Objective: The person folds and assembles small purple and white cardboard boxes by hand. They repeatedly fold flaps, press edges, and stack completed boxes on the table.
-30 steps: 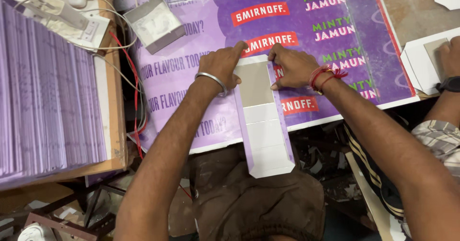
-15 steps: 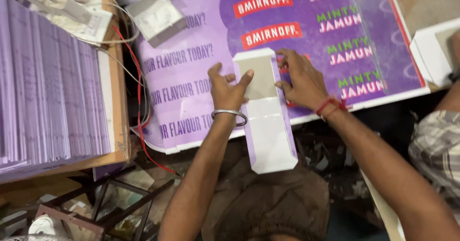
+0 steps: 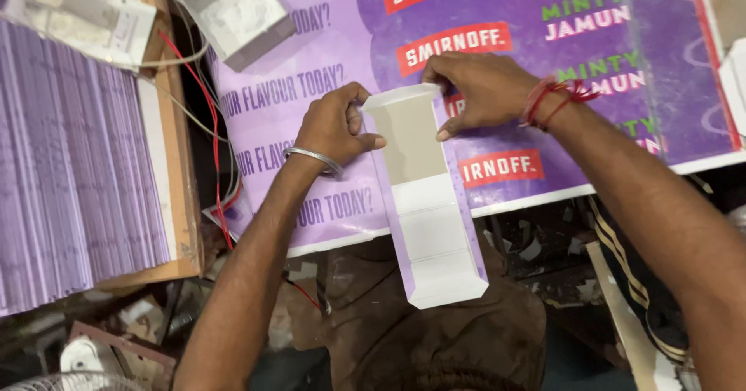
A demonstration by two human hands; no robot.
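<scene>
Both grips, left hand [image 3: 336, 127] and right hand [image 3: 482, 92], pinch the far end of the folded card strip [image 3: 423, 204], whose long axis runs back toward the person over the tabletop [image 3: 622, 88] edge.

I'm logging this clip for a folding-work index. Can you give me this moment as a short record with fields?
left hand: grips the left edge of the cardboard strip
right hand: presses the strip's top right corner
strip: long, white and grey, creased, overhanging the board's near edge
surface: purple printed board
left side: stack of purple sheets, red wire
</scene>
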